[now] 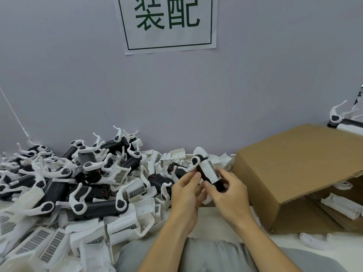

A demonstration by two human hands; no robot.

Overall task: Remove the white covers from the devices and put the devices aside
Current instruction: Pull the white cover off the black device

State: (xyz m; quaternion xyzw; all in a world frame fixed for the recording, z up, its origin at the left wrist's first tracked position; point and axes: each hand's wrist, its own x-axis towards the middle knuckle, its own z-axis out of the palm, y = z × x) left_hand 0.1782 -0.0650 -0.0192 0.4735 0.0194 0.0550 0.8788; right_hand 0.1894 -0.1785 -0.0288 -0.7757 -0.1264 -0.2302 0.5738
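Here the wall sign [167,22] above the cardboard box [294,173] reads "装配". Just left of the box, the left hand [186,193] and right hand [231,193] both grip one device [206,173]. Better to hold its black body firm and slide the barcode-labelled white cover [211,171] off straight.

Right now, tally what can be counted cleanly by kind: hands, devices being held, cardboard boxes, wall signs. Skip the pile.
Hands: 2, the left hand and the right hand
Held device, white cover still on: 1
Cardboard box: 1
Wall sign: 1
Total: 5
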